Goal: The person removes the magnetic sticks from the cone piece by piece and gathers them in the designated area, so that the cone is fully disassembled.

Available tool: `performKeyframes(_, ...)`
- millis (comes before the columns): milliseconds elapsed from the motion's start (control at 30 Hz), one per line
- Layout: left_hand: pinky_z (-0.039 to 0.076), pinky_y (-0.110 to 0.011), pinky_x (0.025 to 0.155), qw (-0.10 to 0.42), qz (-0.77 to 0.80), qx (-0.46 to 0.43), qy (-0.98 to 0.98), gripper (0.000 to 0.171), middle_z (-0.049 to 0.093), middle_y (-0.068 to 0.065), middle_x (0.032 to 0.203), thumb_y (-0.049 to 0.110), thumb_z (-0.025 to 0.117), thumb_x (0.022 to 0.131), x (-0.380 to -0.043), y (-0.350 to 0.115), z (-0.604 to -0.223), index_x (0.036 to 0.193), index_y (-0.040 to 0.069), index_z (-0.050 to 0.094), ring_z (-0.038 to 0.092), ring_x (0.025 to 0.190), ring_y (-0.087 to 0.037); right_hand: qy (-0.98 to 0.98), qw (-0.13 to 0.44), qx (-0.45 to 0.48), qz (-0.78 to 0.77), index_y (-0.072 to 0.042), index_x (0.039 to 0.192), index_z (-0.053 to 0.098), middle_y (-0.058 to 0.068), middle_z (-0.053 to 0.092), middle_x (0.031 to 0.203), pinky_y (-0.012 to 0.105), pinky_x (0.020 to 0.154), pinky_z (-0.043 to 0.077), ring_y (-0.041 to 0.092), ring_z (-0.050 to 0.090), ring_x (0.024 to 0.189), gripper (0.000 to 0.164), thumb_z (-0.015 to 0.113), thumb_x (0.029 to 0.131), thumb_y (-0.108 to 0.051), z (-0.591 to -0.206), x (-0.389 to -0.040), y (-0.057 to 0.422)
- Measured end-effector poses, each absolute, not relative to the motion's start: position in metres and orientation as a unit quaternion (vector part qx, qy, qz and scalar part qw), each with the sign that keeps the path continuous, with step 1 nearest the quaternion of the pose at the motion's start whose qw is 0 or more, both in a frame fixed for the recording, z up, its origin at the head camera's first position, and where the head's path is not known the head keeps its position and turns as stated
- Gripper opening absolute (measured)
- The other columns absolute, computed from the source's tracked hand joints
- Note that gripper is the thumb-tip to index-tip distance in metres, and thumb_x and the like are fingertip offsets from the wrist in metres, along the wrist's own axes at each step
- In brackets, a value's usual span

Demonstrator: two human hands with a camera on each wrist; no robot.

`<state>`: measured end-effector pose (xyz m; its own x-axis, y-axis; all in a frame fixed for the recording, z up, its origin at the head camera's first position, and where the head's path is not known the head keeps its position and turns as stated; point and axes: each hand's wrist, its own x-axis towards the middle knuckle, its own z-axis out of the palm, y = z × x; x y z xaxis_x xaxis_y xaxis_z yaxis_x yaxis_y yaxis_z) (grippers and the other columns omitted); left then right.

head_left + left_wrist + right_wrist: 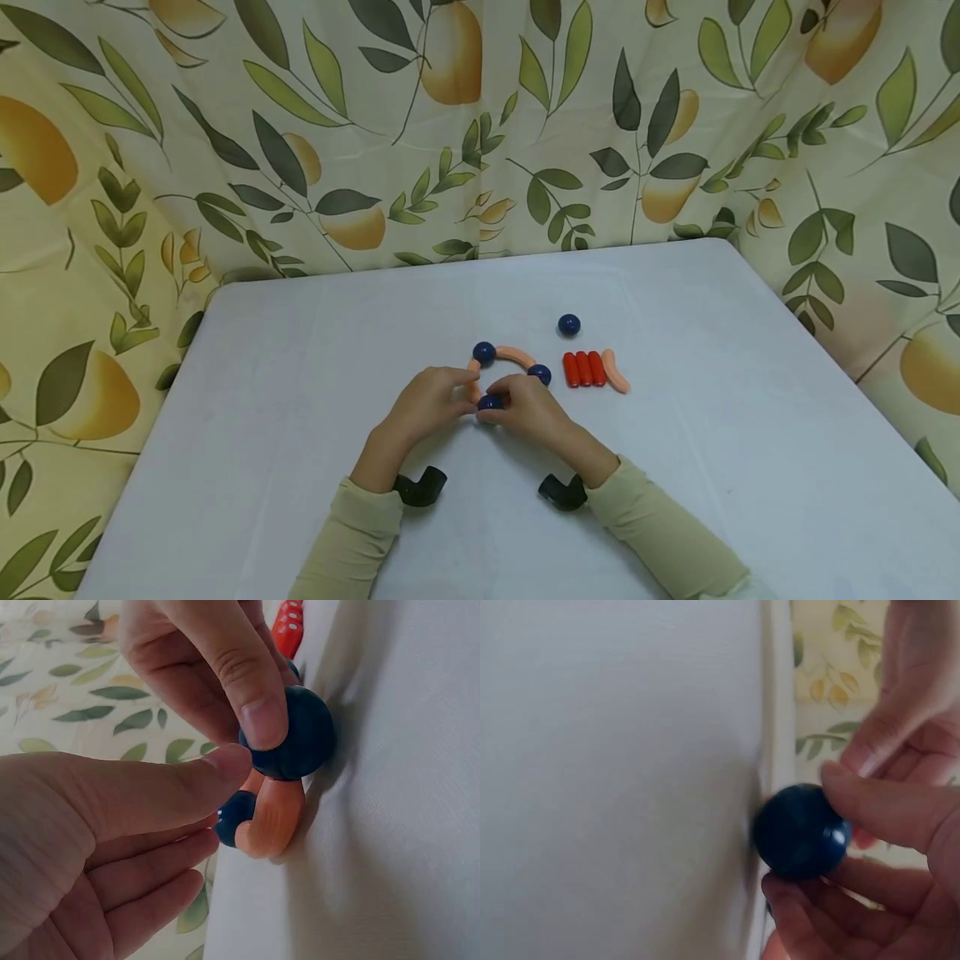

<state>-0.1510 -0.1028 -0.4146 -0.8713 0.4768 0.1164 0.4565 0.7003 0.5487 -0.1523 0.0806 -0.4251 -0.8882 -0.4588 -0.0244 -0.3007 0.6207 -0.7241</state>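
Blue balls and curved orange rods form a partial ring on the table. My right hand (pixel 528 408) pinches the near blue ball (pixel 801 831) between thumb and fingers. On the ring's left side, my left hand (pixel 431 402) is beside an orange rod (pixel 277 817), its thumb tip close to the gripped ball and its fingers loosely extended. Another blue ball (pixel 484 353) is at the back of the ring, joined to an arched orange rod (pixel 515 356). That rod runs to a further blue ball (pixel 539 375), partly behind my right hand.
Right of the ring lie several red rods (pixel 583 369) side by side, with a loose curved orange rod (pixel 616 372) next to them. A separate blue ball (pixel 569 325) sits behind. The white table (pixel 300 375) backs onto a leaf-and-fruit patterned cloth (pixel 480 167).
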Motion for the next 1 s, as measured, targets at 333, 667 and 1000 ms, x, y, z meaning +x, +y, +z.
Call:
performKeyframes(333,0.049,-0.031,0.074,0.016,0.256,0.295,0.921,0.031,0.067,-0.003,0.096,0.008,0.074,0.077,-0.152,-0.095,-0.419,0.106,0.006,0.066,0.062,0.087,-0.018,0.887,0.132,-0.261,-0.357,-0.001,0.098,0.069,-0.001,0.066,0.084,0.023,0.066,0.048,0.011,0.055,0.071,0.028,0.077,0.075,-0.016,-0.417,-0.155,0.091)
performKeyframes(667,0.047,-0.023,0.068,-0.001,0.197,0.351,0.915,0.006,0.067,0.003,0.084,0.014,0.069,0.083,-0.154,-0.086,-0.432,0.088,0.010,0.070,0.062,0.079,-0.011,0.871,0.119,-0.297,-0.372,0.000,0.099,0.068,0.002,0.067,0.090,0.025,0.072,0.049,0.013,0.058,0.079,0.029,0.077,0.074,-0.011,-0.418,-0.147,0.099)
performKeyframes(1000,0.048,-0.025,0.074,-0.004,0.204,0.390,0.898,0.004,0.067,0.006,0.083,0.017,0.068,0.083,-0.155,-0.091,-0.439,0.083,0.013,0.069,0.063,0.088,-0.014,0.883,0.133,-0.283,-0.350,-0.001,0.101,0.068,0.001,0.066,0.089,0.025,0.069,0.048,0.014,0.057,0.078,0.031,0.077,0.075,-0.014,-0.419,-0.143,0.108)
